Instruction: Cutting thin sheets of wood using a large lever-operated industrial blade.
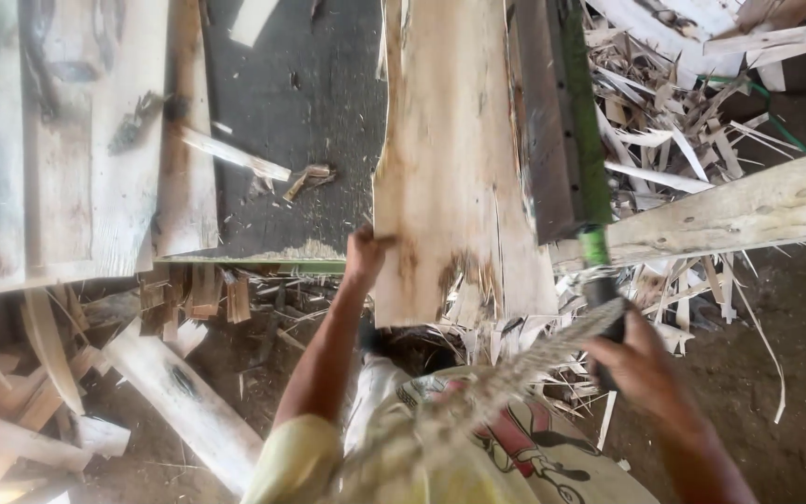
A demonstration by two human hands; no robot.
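- Left hand point(364, 254) has its grip closed on the left edge of the pale plank point(445, 159); the plank lies lengthwise on the dark table point(300, 103), its near end hanging past the table's near edge.
- Right hand point(641, 364) is wrapped closed around the dark handle of a green-edged blade point(566, 121) lying along the plank's right side.
- Risk: the left fingers sit near the blade's path; a slip could catch them.
- Risk: the plank's near end is cracked and ragged, so it could split or tip off the edge.
- Risk: loose offcuts point(664, 140) and shavings on the floor make footing poor.
- No packages, labels or signs visible; the only print is a red figure on the yellow shirt point(515, 448).
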